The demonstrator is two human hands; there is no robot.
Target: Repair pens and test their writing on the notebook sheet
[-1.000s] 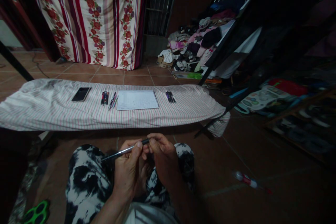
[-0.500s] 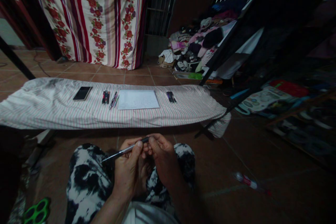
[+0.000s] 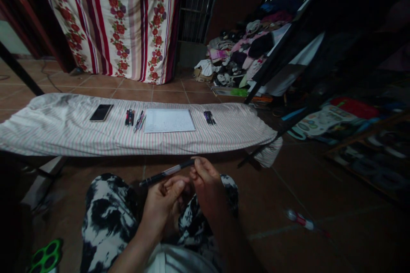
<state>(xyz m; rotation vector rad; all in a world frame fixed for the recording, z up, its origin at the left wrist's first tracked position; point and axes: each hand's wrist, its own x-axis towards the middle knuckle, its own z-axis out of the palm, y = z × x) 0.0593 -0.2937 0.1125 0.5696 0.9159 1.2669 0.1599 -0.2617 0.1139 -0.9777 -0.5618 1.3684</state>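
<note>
My right hand pinches one end of a dark pen that points left and slightly down. My left hand sits just below the pen with its fingers curled and its thumb up; it no longer touches the pen. Both hands are over my lap, which is covered by black-and-white patterned trousers. Ahead lies an ironing board with a striped cover. On it rest a spiral notebook, a phone, a group of pens left of the notebook and another group of pens to its right.
A floral curtain hangs at the back. A heap of clothes lies at the back right beside dark furniture. A red-and-white object lies on the tiled floor to the right. A green thing is at the bottom left.
My right hand has lifted the pen up and to the right. My left hand has let go of the pen's shaft and dropped a little below it.
</note>
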